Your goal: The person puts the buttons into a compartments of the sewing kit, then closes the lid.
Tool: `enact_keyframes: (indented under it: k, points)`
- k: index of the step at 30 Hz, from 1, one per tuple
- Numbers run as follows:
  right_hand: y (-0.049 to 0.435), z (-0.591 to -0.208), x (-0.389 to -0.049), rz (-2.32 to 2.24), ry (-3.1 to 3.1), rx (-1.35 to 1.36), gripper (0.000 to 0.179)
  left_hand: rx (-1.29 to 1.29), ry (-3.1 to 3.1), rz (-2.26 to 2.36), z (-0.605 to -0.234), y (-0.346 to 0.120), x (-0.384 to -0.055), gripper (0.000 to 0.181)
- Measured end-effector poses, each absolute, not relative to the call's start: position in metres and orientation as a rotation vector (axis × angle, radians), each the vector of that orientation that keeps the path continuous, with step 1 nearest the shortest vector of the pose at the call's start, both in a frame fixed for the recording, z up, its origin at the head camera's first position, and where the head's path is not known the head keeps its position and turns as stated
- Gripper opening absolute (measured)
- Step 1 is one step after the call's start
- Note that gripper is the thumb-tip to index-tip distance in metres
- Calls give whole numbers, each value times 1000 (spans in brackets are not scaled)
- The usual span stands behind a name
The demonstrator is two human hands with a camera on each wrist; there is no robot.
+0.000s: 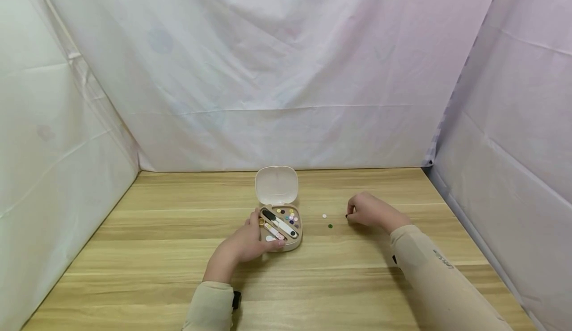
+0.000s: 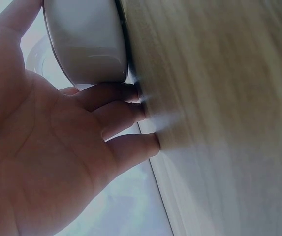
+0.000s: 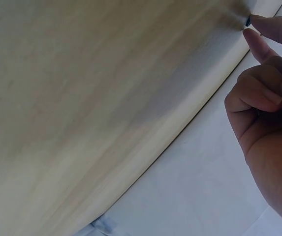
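An open sewing box [image 1: 292, 244] holds several small coloured buttons [image 1: 292, 217], a slim white tool with a black end [image 1: 286, 227] and a pale printed strip [image 1: 273, 231]. My left hand [image 1: 248, 241] holds the box at its near left corner, thumb along the front rim. In the left wrist view its other fingertips [image 2: 153, 142] touch the table beside the box wall [image 2: 89, 49]. My right hand [image 1: 368, 209] pinches a small dark button [image 1: 346, 216] between thumb and index finger, at the tabletop. Its remaining fingers [image 3: 261, 91] are curled in.
A white button [image 1: 324, 216] and a green button [image 1: 330, 226] lie on the wooden table [image 1: 178, 231] between the box and my right hand. The box lid [image 1: 277, 185] stands raised at the back. White cloth [image 1: 277, 73] hangs behind the table and along both sides.
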State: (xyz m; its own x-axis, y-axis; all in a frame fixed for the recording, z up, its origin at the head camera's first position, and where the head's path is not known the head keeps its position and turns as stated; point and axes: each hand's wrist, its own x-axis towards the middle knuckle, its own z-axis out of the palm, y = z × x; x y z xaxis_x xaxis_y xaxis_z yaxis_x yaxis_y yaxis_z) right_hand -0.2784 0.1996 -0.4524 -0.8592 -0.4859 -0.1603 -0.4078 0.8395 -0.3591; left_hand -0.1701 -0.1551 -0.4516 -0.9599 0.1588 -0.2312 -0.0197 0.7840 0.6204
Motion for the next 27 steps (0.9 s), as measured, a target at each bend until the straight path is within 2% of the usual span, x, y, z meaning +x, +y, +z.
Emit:
enact_keyframes:
  k: [27]
  points:
    - [193, -453, -281, -332, 2807, -777, 9, 114, 2711, 932, -453, -155, -170, 128]
